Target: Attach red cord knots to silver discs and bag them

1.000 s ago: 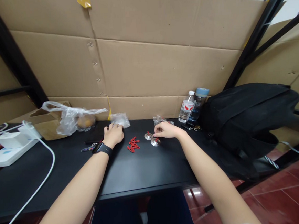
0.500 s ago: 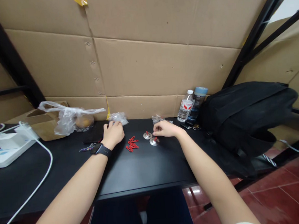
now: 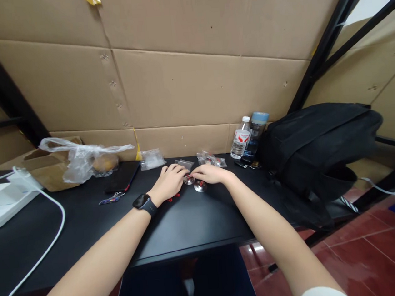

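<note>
My left hand (image 3: 168, 183), with a black watch (image 3: 143, 203) on the wrist, lies on the black table (image 3: 189, 221), fingers curled over a pile of small red pieces (image 3: 172, 198). Its fingertips meet those of my right hand (image 3: 209, 173) at a small metal disc (image 3: 188, 180). The right hand's fingers are pinched at that disc. A second metal disc (image 3: 200, 187) lies just below the right hand. A small clear bag (image 3: 184, 164) lies just beyond the left fingertips. What the left fingers grip is hidden.
More small clear bags (image 3: 152, 159) (image 3: 212, 159) lie against the cardboard wall. Two bottles (image 3: 239, 140) and a black backpack (image 3: 317, 152) stand right. At left are a plastic bag with food (image 3: 88, 156), keys (image 3: 111, 199), a white power strip (image 3: 0, 204) and cable.
My left hand left the clear bag at the back and moved right over the red pieces to meet the right hand at the disc. The camera has shifted slightly.
</note>
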A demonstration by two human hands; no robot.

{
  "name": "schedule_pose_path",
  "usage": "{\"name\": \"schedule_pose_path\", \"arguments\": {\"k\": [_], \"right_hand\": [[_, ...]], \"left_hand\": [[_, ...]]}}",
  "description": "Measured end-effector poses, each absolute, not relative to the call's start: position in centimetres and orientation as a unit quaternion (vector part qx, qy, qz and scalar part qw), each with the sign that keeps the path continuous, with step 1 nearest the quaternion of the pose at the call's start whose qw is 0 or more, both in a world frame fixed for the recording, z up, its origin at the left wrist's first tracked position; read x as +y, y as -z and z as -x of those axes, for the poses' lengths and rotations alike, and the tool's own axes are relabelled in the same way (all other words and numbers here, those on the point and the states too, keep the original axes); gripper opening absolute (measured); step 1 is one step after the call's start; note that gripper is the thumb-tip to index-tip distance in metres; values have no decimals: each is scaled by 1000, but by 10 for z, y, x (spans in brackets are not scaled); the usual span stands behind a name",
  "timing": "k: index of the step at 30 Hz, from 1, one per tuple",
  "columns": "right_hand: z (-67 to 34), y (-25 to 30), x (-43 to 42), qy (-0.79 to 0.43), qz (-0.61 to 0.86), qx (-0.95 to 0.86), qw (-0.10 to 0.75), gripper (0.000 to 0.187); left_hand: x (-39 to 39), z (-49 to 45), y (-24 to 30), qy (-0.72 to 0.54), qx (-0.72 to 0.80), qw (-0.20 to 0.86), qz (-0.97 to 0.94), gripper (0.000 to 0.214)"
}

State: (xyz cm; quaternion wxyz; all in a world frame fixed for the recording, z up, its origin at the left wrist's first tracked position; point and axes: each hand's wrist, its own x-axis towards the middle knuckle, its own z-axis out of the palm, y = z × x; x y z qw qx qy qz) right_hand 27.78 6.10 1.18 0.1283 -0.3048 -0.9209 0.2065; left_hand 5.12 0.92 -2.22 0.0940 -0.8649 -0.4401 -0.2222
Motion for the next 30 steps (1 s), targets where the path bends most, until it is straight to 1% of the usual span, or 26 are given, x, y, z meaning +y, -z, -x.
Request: {"name": "schedule_pose_path", "arguments": {"k": [2, 6, 7, 10, 12, 17, 22, 24, 25, 28, 30], "right_hand": [[-278, -14, 59, -219, 300, -921, 117, 27], [-282, -21, 56, -199, 320, -922, 87, 27], [-283, -22, 56, -201, 323, -922, 73, 24], [-283, -24, 55, -210, 336, -917, 41, 8], [-284, -25, 54, -200, 358, -911, 36, 7], [-290, -33, 52, -210, 386, -898, 7, 10], [-287, -30, 51, -200, 367, -909, 7, 4], [-284, -28, 50, -179, 360, -915, 31, 2], [-283, -27, 50, -169, 354, -918, 58, 3], [-279, -27, 50, -160, 343, -908, 179, 4], [-278, -27, 51, -176, 352, -884, 254, 5]], "left_hand": [[9, -52, 21, 217, -422, 72, 877, 31], [10, -51, 20, 207, -412, 53, 886, 24], [11, -51, 20, 207, -414, 55, 885, 23], [12, -49, 18, 211, -425, 64, 878, 22], [13, -48, 17, 212, -432, 74, 873, 24], [12, -50, 16, 197, -454, 101, 863, 29], [8, -51, 13, 221, -478, 63, 848, 24], [7, -50, 12, 241, -482, 40, 842, 22], [6, -50, 11, 250, -484, 28, 838, 22], [7, -49, 11, 292, -501, -23, 815, 21], [9, -49, 11, 338, -508, -74, 789, 20]]}}
